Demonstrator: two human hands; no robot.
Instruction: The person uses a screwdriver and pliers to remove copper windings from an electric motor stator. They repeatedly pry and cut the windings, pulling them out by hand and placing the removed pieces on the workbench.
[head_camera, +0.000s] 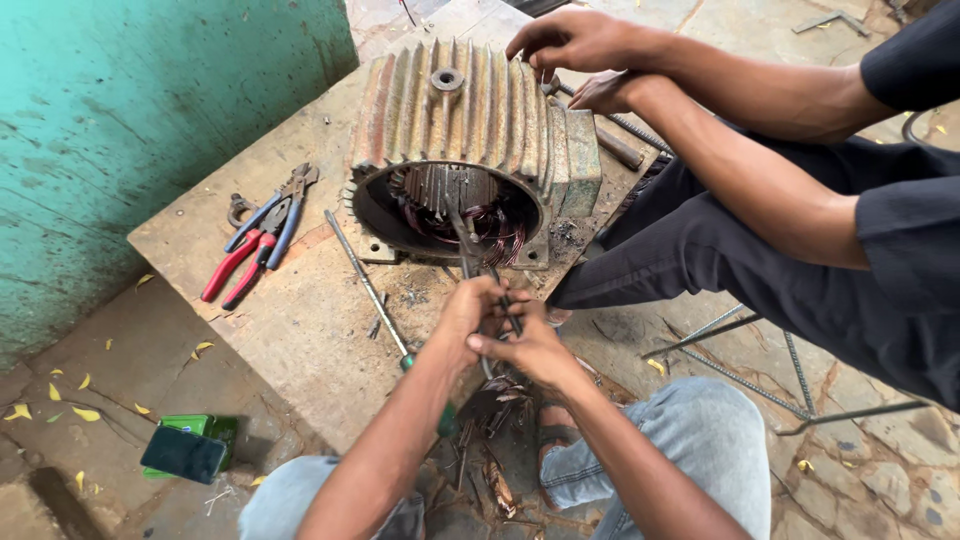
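Motor housing lying on the slab, open end facing the camera. Pliers left of it, screwdriver between them. Both hands right in front of the opening; co-worker's hands on the housing's far right.

A ribbed, rusty grey-green motor housing lay on its side, open mouth showing copper windings, a thin metal tool reaching inside.

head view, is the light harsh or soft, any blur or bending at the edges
Head view: soft, even daylight with only faint shadows under the motor housing and no glare on the pliers; the left hand and right hand are sharp, with no motion blur; the wide lens bends the picture, so the slab's edges splay outward toward the corners.
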